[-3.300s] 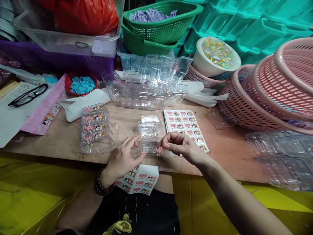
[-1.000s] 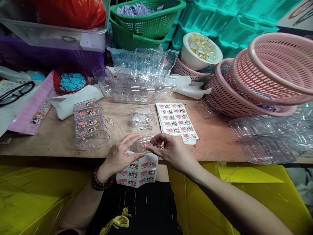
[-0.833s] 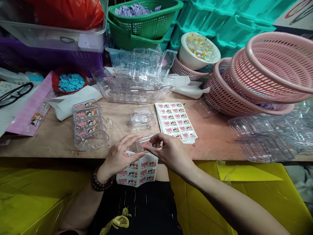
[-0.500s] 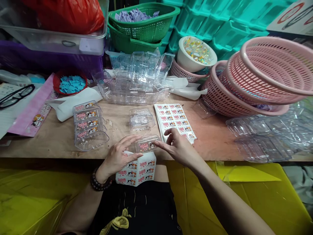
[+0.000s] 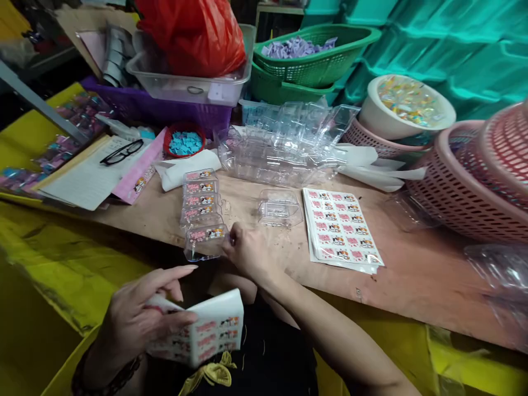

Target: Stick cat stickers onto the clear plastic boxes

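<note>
My left hand [image 5: 134, 319], low over my lap, grips a folded sticker sheet [image 5: 218, 327] printed with pink lettering and cartoon cats. At the table's front edge, the fingers of my right hand [image 5: 252, 250] are closed on the right end of a clear plastic box [image 5: 206, 245] bearing one such sticker. That box sits at the near end of a row of stickered clear boxes [image 5: 200, 199]. Clear boxes without stickers [image 5: 279, 210] lie to the right of the row. A stack of flat sticker sheets [image 5: 340, 228] rests farther right.
Nested clear plastic trays [image 5: 280, 154] stand behind. A red basket [image 5: 185, 142] holds blue packets; eyeglasses [image 5: 122, 152] lie on papers at left. Pink baskets [image 5: 466, 187] and a white bowl [image 5: 410, 107] stand at right, green baskets [image 5: 313, 60] at the back.
My right hand has carried the stickered box left to the near end of the row. My left hand has dropped lower with the sticker sheet. The view has turned left.
</note>
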{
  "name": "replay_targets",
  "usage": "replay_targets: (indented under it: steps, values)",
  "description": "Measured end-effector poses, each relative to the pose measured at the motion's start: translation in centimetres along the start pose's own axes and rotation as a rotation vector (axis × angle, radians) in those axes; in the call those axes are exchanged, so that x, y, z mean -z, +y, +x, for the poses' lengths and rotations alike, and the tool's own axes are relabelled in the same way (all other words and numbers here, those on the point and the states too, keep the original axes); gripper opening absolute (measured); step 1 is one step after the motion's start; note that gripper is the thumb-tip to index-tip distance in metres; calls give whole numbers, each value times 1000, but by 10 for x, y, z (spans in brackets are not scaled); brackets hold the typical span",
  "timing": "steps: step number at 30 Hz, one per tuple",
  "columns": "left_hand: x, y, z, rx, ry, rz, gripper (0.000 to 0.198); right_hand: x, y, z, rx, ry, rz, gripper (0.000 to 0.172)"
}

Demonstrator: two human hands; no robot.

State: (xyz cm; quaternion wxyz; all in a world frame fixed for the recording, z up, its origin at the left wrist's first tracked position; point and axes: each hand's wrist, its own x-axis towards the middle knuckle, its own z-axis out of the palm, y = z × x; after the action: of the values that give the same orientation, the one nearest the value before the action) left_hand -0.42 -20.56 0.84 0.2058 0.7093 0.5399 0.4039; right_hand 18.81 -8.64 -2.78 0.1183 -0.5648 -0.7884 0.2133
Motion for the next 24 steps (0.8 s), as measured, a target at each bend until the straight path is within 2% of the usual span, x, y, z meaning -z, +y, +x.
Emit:
replay_targets:
  steps: [4, 8, 13, 16, 18, 21, 22, 24]
  values:
    - [-18, 1, 16, -41, 59, 12, 28, -8, -20, 21, -38, -17, -123, 18]
    - [-38, -1, 32, 50, 107, -30, 17, -10, -18, 31, -67, 7, -149, 20]
    - [-40, -8, 34, 129, 66, -103, 22, -22, -17, 47, -78, -21, -67, 19]
    - [-37, -16, 30, 196, 81, -140, 28, -21, -14, 50, -63, -27, 77, 17]
    - [-37, -22, 29, 241, 92, -162, 33, -10, -5, 44, -59, -59, 255, 26]
    - [-41, -27, 33, 290, 75, -232, 38, 22, 15, 19, -69, -159, 577, 32]
    - [-45, -26, 36, 297, 58, -258, 37, 34, 21, 7, -41, -197, 677, 33]
    - [-55, -22, 45, 290, -2, -318, 37, 55, 29, -15, 131, -266, 751, 38]
